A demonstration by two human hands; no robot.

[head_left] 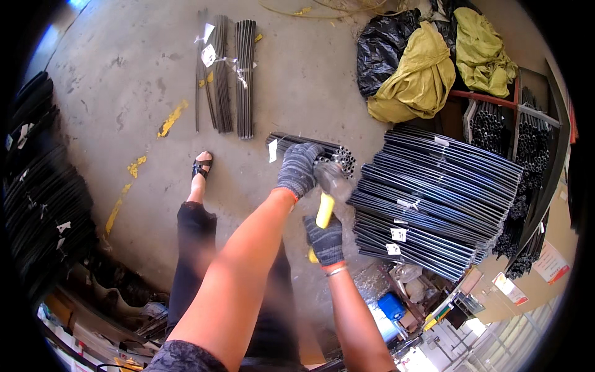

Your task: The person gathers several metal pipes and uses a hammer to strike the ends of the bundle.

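My left hand (299,168), in a grey knitted glove with an orange cuff, is closed round a bundle of dark metal tubes (342,155). A white tag hangs at the bundle's far-left end, and the open tube ends face right. My right hand (323,240), gloved in dark grey, grips a hammer by its yellow handle (325,211). The blurred hammer head (333,180) is up close to the tube ends, just right of my left hand; whether it touches them I cannot tell.
Tagged bundles of thin rods (245,80) lie on the concrete floor ahead. A large stack of dark tubes (434,198) is at right, beside a rack (519,111) of more tubes. Yellow and black sacks (415,80) stand far right. Dark bundles (43,192) line the left.
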